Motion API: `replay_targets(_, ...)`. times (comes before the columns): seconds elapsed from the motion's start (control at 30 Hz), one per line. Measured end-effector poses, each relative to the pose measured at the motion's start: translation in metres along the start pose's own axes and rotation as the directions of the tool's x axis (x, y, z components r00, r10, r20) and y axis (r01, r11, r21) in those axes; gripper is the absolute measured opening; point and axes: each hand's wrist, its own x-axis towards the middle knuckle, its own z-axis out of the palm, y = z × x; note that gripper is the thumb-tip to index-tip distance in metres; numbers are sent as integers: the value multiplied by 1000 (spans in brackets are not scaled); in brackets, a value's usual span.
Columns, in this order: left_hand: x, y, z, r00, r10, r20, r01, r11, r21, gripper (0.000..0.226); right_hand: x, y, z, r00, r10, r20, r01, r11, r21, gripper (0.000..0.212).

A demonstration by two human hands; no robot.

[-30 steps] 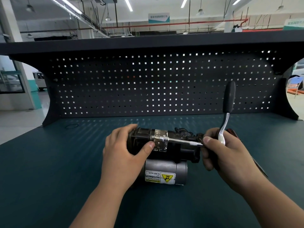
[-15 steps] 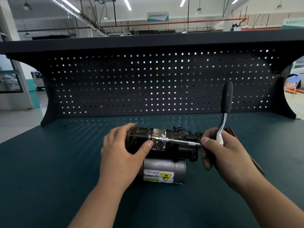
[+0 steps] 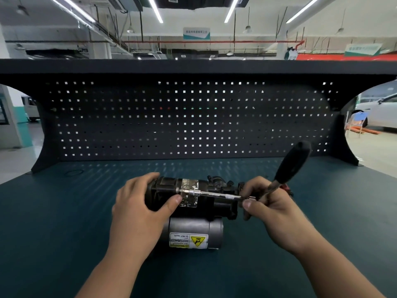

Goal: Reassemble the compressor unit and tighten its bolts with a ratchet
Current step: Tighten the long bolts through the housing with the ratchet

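Black casing and a grey metal cylinder make up the compressor (image 3: 214, 204), which is seen lying on its side in the lower centre of the frame, on a dark teal bench top (image 3: 64, 222). A yellow-and-white warning label (image 3: 189, 240) is stuck to the cylinder at the near side, and a patch of silvery tape (image 3: 190, 183) is stuck across the top of the black part.

The left end of the casing is gripped by the left hand (image 3: 139, 209) – fingers curled over the top, thumb pressed against the front face. The ratchet (image 3: 290, 164) is held by the right hand (image 3: 272, 209) just right of the compressor, the fingers and thumb closed around its head. Its black handle is tilted up and to the right, towards the middle right of the frame. A thin steel extension bar (image 3: 214, 194) is laid from the ratchet head leftward along the casing, and its far tip is met near the left thumb – what it is seated on cannot be made out.

A dark perforated back panel (image 3: 193, 125) is spread across the middle of the frame, behind the bench.
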Motion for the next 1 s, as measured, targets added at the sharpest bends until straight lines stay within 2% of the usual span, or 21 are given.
replay_targets(0.13, 0, 7, -4, 1000, -9, 16, 9, 1000, 26, 56, 7, 3, 2, 997, 69, -36, -63, 987, 148, 15)
replay_targets(0.2, 10, 9, -12, 997, 27, 68, -38, 987, 156, 50, 11, 5, 3, 991, 122, -62, -107, 974, 199, 10)
replay_targets(0.27, 26, 12, -20, 977, 86, 193, -144, 941, 307, 50, 13, 10, 5, 977, 190, -92, -172, 969, 180, 12)
replay_targets(0.37, 41, 15, -27, 917, 79, 391, -191, 947, 257, 53, 16, 15, 8, 946, 309, -99, -294, 945, 143, 25)
replay_targets(0.43, 40, 14, -27, 894, 106, 436, -215, 954, 210, 56, 19, 12, 6, 930, 360, -79, -348, 929, 129, 34)
replay_targets(0.5, 37, 13, -27, 884, 165, 438, -252, 956, 149, 55, 22, 9, 3, 915, 399, -67, -389, 913, 124, 34)
replay_targets(0.6, 38, 10, -26, 844, 282, 456, -361, 928, 94, 46, 24, 6, -3, 919, 386, -81, -379, 921, 94, 20)
replay_targets(0.7, 41, 14, -24, 808, 367, 460, -470, 873, 128, 33, 20, 5, -11, 944, 328, -29, -316, 927, 201, 19)
replay_targets(0.83, 39, 24, -18, 832, 386, 398, -448, 891, 73, 29, 12, 0, -18, 962, 271, 37, -265, 890, 372, 31)
replay_targets(0.93, 33, 25, -13, 862, 386, 329, -427, 902, 59, 28, 9, -1, -18, 967, 254, 0, -244, 928, 281, 33)
replay_targets(1.0, 31, 26, -13, 877, 363, 314, -399, 915, 57, 24, 9, 0, -17, 965, 259, -41, -239, 934, 267, 24)
